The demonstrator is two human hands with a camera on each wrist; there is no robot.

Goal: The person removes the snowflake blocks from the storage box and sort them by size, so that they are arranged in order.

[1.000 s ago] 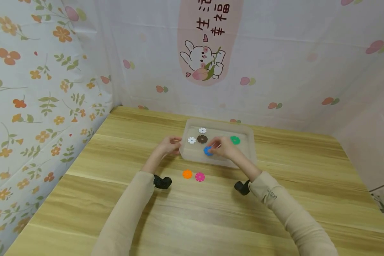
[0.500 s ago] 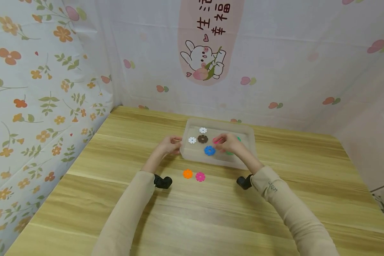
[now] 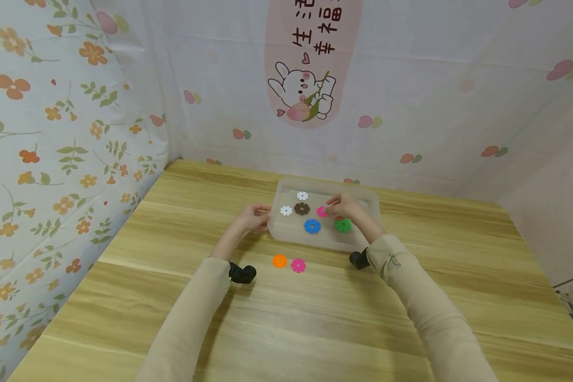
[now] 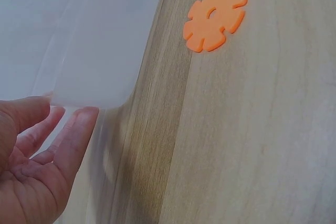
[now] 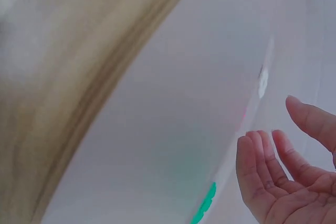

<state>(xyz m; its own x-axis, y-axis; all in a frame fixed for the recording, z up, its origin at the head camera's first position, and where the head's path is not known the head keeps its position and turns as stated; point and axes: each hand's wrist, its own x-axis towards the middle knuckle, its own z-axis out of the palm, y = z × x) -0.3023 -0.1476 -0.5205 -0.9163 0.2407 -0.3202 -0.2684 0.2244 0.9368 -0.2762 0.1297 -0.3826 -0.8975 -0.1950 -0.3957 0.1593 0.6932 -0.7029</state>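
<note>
My left hand grips the left end of a translucent plastic box, thumb at the rim and fingers against the outside in the left wrist view. My right hand is over the right part of the box, fingers loosely bent, with nothing between thumb and fingers in the right wrist view. At its fingertips in the head view lies a pink notched disc. A green disc lies just below that hand, and a blue disc, a brown disc and white discs are also in the box.
On the wooden table, in front of the box, lie an orange notched disc and another pink disc. Printed cloth hangs behind the table and at its left side.
My right hand has released the blue disc, then moved up and right with the pink disc, which now lies at its fingertips. The left hand has stayed at the box.
</note>
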